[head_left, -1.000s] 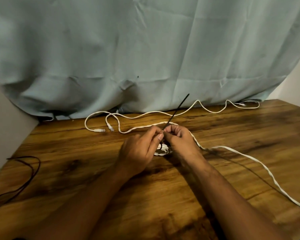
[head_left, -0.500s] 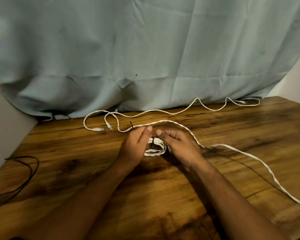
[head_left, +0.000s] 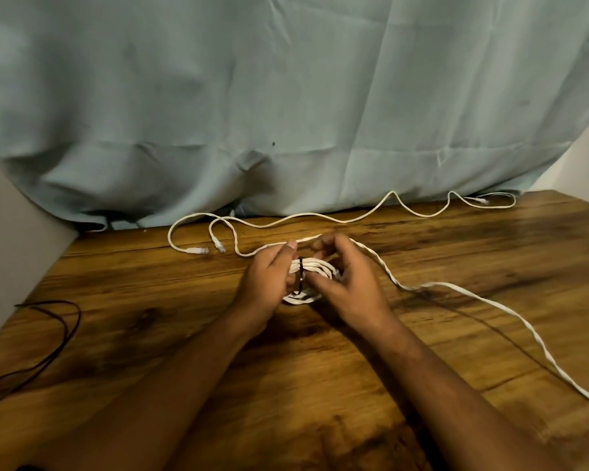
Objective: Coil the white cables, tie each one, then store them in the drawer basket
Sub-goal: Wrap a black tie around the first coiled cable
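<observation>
Two hands on one coiled white cable [head_left: 315, 266] in the middle of the bench [head_left: 150, 334], black tie [head_left: 300, 282] looped round it. Both the left hand [head_left: 269, 278] and right hand [head_left: 352, 285] have a grip closed round the bundle. Light, floppy, springy I'd guess, so pinch it right at the tie.

Bare desk [head_left: 320, 385] lies open toward the near edge. A black cable [head_left: 69, 334] loops across the left corner beside the wall [head_left: 14, 232]. A white cable [head_left: 320, 217] snakes along the back under the curtain [head_left: 286, 96]. A second white cable [head_left: 435, 283] runs from behind the coil [head_left: 315, 266] across the right side.
</observation>
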A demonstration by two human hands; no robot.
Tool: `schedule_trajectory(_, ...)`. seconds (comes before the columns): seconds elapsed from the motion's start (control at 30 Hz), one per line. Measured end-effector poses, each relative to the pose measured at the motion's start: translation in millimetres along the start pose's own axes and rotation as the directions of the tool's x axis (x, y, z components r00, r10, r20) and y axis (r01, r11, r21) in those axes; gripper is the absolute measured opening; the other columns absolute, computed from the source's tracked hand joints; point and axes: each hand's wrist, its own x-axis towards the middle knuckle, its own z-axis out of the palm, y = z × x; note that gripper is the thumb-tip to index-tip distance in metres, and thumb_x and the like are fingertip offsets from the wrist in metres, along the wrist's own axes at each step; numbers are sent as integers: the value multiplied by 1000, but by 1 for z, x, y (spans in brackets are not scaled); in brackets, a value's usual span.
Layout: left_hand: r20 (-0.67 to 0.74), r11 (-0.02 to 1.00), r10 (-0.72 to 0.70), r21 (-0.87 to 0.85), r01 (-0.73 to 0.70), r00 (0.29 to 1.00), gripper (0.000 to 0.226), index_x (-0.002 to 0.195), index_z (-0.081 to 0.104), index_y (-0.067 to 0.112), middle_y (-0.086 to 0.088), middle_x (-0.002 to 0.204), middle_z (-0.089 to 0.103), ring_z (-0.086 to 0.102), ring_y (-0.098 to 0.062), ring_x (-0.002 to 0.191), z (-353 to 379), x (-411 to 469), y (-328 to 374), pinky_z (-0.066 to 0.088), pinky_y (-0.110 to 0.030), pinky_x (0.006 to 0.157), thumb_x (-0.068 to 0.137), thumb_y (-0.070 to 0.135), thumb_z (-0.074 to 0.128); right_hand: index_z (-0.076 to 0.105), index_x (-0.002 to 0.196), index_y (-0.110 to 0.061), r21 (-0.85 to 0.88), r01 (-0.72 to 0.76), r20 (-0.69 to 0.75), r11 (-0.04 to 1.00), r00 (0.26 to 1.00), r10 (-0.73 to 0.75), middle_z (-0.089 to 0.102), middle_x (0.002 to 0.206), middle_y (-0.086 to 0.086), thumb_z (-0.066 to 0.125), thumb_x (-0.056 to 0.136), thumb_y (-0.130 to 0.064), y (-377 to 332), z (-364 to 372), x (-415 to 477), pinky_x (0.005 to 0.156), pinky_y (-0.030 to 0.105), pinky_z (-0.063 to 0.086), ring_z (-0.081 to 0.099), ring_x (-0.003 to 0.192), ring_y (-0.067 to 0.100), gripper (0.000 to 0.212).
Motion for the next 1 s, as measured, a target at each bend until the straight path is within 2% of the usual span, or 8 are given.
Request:
schedule_trajectory(0.1,9,999,-24,-34,25,1000,30,95,67,14,14,47,54,49,2,42,1,-4,5,36,-12,41,109,26,43,68,115,-15,-185,215,51,959,976,-209,67,112,-2,72,89,-10,-5,-7,0,88,38,53,63,106,14,27)
schedule_trajectory(0.23,29,1000,-15,13,15,999,36,82,66,22,12,57,56,51,-6,54,-3,-4,2,38,-25,53,108,36,46,73,111,-14,-288,281,50,916,959,-279,66,109,-3,68,97,-16,-10,-2,0,85,33,54,63,103,11,15)
schedule_trajectory(0.4,-16,941,221,266,-209,975,39,83,62,25,11,64,52,49,-14,61,-3,-5,-6,40,-40,61,102,50,39,75,95,-15,182,-37,-91,983,994,54,72,88,-3,68,99,-12,-15,7,3,70,37,59,69,84,15,8)
schedule_trajectory(0.5,43,879,339,341,-333,940,38,86,56,27,6,63,51,49,-14,57,-2,-9,-7,45,-50,55,100,57,38,73,78,-20,416,-212,-28,884,969,246,67,75,-4,67,98,-9,-17,5,6,60,27,53,62,72,8,24)
schedule_trajectory(0.63,143,841,358,379,-385,923,36,99,55,29,0,71,61,59,-20,62,-5,-9,-7,49,-56,60,98,62,40,70,69,-18,568,-349,61,746,921,385,63,72,3,65,97,-5,-16,2,6,58,27,49,58,68,12,32)
schedule_trajectory(0.77,230,869,321,315,-383,919,21,110,55,28,-1,75,65,59,-21,64,-10,-8,-2,51,-51,63,102,47,48,73,76,-14,587,-386,87,712,904,418,67,79,8,67,97,-7,-13,-1,7,57,25,49,60,70,13,23)
schedule_trajectory(0.9,278,907,272,247,-342,921,14,117,56,14,20,70,65,57,4,60,-11,-9,2,41,-13,57,107,22,49,62,100,-11,582,-357,15,731,903,430,61,82,13,70,95,-2,-13,-1,7,58,27,55,61,72,18,13)
schedule_trajectory(1.0,281,919,266,215,-330,922,14,114,56,14,16,65,58,49,2,55,-11,-9,1,36,-15,53,107,25,49,58,107,2,485,-312,-17,817,931,366,56,81,12,67,96,0,-16,-4,8,57,26,57,60,69,15,14)
